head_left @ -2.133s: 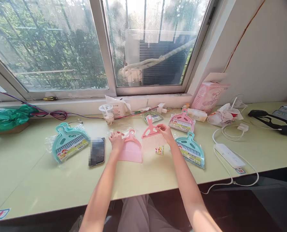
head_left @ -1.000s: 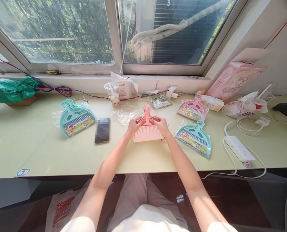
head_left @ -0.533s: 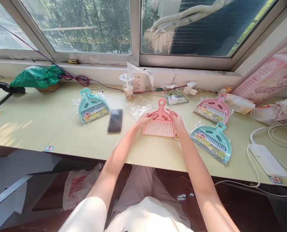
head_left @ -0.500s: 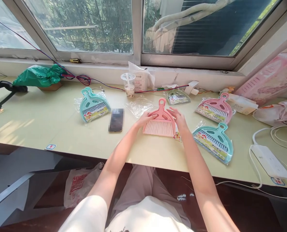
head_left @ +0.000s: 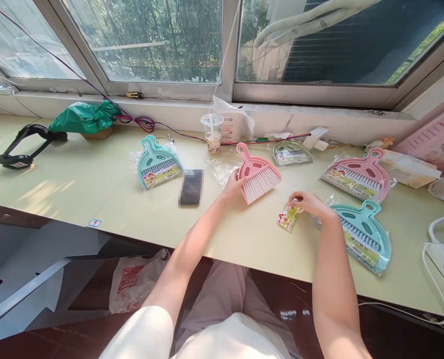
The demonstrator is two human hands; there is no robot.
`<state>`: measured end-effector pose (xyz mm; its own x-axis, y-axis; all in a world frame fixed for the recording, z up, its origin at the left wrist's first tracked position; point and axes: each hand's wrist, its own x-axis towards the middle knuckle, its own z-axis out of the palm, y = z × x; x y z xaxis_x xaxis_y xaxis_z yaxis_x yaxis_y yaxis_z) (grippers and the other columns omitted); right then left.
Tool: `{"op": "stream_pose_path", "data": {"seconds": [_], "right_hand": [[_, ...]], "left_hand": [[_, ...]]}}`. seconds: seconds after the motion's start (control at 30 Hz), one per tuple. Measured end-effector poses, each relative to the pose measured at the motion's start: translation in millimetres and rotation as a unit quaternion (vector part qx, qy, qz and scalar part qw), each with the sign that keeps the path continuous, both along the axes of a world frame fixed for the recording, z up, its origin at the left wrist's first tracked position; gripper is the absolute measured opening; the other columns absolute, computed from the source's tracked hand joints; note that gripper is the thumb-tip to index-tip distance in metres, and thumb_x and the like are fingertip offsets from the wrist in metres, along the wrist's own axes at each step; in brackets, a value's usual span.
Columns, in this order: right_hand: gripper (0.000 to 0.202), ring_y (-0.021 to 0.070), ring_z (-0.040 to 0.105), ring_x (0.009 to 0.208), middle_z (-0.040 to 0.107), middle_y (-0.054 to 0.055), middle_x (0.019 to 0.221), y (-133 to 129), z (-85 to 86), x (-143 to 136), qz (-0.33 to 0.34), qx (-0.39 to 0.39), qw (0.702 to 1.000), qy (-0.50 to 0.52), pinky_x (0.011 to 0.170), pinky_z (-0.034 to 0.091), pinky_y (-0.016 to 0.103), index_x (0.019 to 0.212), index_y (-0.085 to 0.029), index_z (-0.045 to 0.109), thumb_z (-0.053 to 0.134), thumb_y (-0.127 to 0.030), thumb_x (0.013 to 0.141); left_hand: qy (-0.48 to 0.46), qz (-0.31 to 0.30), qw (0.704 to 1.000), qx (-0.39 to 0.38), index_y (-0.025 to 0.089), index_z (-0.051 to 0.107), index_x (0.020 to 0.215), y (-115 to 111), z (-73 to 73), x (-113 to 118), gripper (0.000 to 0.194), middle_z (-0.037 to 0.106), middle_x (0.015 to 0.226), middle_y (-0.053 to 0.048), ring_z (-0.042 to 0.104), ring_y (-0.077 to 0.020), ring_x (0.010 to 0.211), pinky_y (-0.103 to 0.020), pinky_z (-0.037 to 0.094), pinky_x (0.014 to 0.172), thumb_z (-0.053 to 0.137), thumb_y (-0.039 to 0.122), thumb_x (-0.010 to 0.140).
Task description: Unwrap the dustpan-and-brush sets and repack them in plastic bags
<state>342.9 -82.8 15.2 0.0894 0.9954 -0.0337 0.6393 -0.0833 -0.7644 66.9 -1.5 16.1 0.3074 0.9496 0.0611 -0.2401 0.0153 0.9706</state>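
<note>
On the counter (head_left: 117,199), the pink brush-and-dustpan set (head_left: 257,177), gripped at its edge by the left hand (head_left: 232,188), looks light and stiff, best held by its body, while the right hand (head_left: 308,203) pinches the likely bendy printed card (head_left: 289,218).

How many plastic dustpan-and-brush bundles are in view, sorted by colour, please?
Teal: 2, a left wrapped bundle and a right wrapped bundle
Pink: 2, an unwrapped bundle at the left hand and a pink wrapped bundle
Olive-green: 1, a small wrapped bundle
Total: 5 bundles; I cannot tell whether any holds several sets.
</note>
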Motion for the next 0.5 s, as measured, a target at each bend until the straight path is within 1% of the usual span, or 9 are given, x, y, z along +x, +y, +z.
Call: {"op": "stream_pose_path", "data": {"seconds": [0.07, 0.1, 0.13, 0.17, 0.23, 0.3, 0.37, 0.43, 0.5], "right_hand": [[0.04, 0.0186, 0.059, 0.063, 0.063, 0.004, 0.067, -6.8, 16.3, -4.2, 0.098, -0.055, 0.989, 0.096, 0.058, 0.046, 0.031, 0.066, -0.021, 0.064, 0.078, -0.058, 0.057], [0.04, 0.0201, 0.061, 0.07, 0.065, 0.005, 0.074, -8.9, 23.6, -7.9, 0.124, -0.055, 0.981, 0.136, 0.062, 0.047, 0.032, 0.067, -0.022, 0.063, 0.076, -0.059, 0.06], [0.041, 0.0213, 0.061, 0.077, 0.066, 0.006, 0.08, -9.7, 29.1, -12.7, 0.123, -0.023, 0.978, 0.169, 0.066, 0.048, 0.033, 0.068, -0.022, 0.062, 0.075, -0.06, 0.061], [0.04, 0.0221, 0.061, 0.082, 0.066, 0.007, 0.086, -8.8, 32.3, -18.6, 0.105, 0.017, 0.976, 0.192, 0.069, 0.048, 0.033, 0.067, -0.023, 0.06, 0.074, -0.061, 0.063], [0.04, 0.0227, 0.06, 0.085, 0.066, 0.007, 0.087, -2.6, 30.6, -31.9, 0.046, 0.082, 0.976, 0.196, 0.072, 0.047, 0.035, 0.068, -0.023, 0.058, 0.073, -0.061, 0.065], [0.04, 0.0225, 0.059, 0.082, 0.065, 0.005, 0.082, 7.1, 20.0, -44.6, -0.008, 0.122, 0.983, 0.14, 0.073, 0.046, 0.036, 0.07, -0.023, 0.06, 0.07, -0.062, 0.067], [0.039, 0.0232, 0.057, 0.081, 0.064, 0.005, 0.079, 16.4, 5.9, -54.7, -0.04, 0.153, 0.986, 0.051, 0.077, 0.045, 0.039, 0.072, -0.022, 0.062, 0.065, -0.062, 0.071], [0.038, 0.0252, 0.057, 0.087, 0.065, 0.006, 0.084, 22.7, -6.0, -62.5, -0.059, 0.179, 0.982, -0.032, 0.083, 0.042, 0.042, 0.072, -0.022, 0.063, 0.059, -0.059, 0.078], [0.035, 0.0276, 0.055, 0.094, 0.066, 0.007, 0.089, 25.2, -12.6, -68.6, -0.08, 0.188, 0.974, -0.094, 0.089, 0.038, 0.047, 0.075, -0.022, 0.064, 0.055, -0.055, 0.083]], "left_hand": [[-0.006, -0.006, 1.0, 0.006, 0.016, 0.054, 0.121, -7.1, -1.9, 10.1, 0.058, 0.057, 0.128, -0.017, 0.054, -0.0302, 0.12, -0.048, 0.041, 0.102, 0.076, 0.038, 0.073], [-0.002, -0.008, 1.0, 0.006, 0.017, 0.053, 0.122, -10.7, -3.0, 14.9, 0.058, 0.057, 0.129, -0.017, 0.053, -0.03, 0.121, -0.048, 0.04, 0.103, 0.076, 0.039, 0.074], [0.006, -0.012, 1.0, 0.004, 0.017, 0.052, 0.123, -13.8, -4.4, 19.2, 0.058, 0.056, 0.13, -0.016, 0.053, -0.03, 0.122, -0.048, 0.04, 0.104, 0.076, 0.039, 0.074], [0.016, -0.019, 1.0, 0.001, 0.018, 0.052, 0.122, -16.5, -5.8, 22.6, 0.058, 0.056, 0.13, -0.016, 0.053, -0.0302, 0.122, -0.048, 0.04, 0.104, 0.076, 0.041, 0.075], [0.024, -0.048, 0.999, -0.008, 0.017, 0.053, 0.12, -19.7, -8.7, 27.0, 0.058, 0.057, 0.129, -0.016, 0.053, -0.0309, 0.122, -0.048, 0.04, 0.104, 0.075, 0.045, 0.075], [0.011, -0.081, 0.996, -0.017, 0.017, 0.053, 0.119, -20.0, -11.6, 28.5, 0.06, 0.057, 0.128, -0.017, 0.053, -0.0318, 0.122, -0.048, 0.041, 0.103, 0.074, 0.05, 0.074], [-0.005, -0.106, 0.994, -0.028, 0.016, 0.052, 0.12, -18.2, -14.6, 28.7, 0.065, 0.056, 0.128, -0.017, 0.052, -0.0324, 0.122, -0.049, 0.041, 0.103, 0.075, 0.053, 0.072], [-0.006, -0.116, 0.993, -0.036, 0.016, 0.05, 0.122, -15.1, -17.9, 28.7, 0.071, 0.055, 0.128, -0.017, 0.052, -0.0329, 0.123, -0.05, 0.041, 0.103, 0.081, 0.049, 0.066], [0.004, -0.113, 0.993, -0.037, 0.017, 0.05, 0.121, -11.7, -21.3, 28.9, 0.076, 0.055, 0.128, -0.016, 0.051, -0.033, 0.123, -0.05, 0.041, 0.104, 0.087, 0.04, 0.059]]}}
